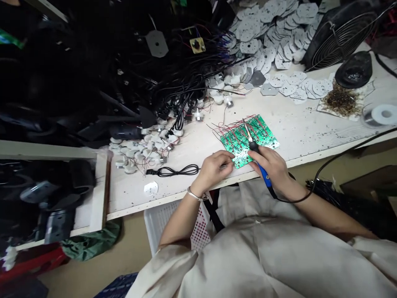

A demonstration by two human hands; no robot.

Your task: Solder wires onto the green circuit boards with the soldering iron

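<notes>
A green circuit board panel lies near the bench's front edge, with rows of red and black wires along it. My right hand is closed around a blue-handled soldering iron, whose metal tip points away from me over the board. Its fingers also reach the board's front edge. At the board's left corner is my left hand, fingers curled and thumb against the forefinger; whatever it pinches is too small to make out. A coiled black cable lies just left of that hand.
White round parts with wires are heaped at left. Grey-white plates pile up at the back, near a black fan. At right are a solder spool and a dirty pad. The iron's cord trails right.
</notes>
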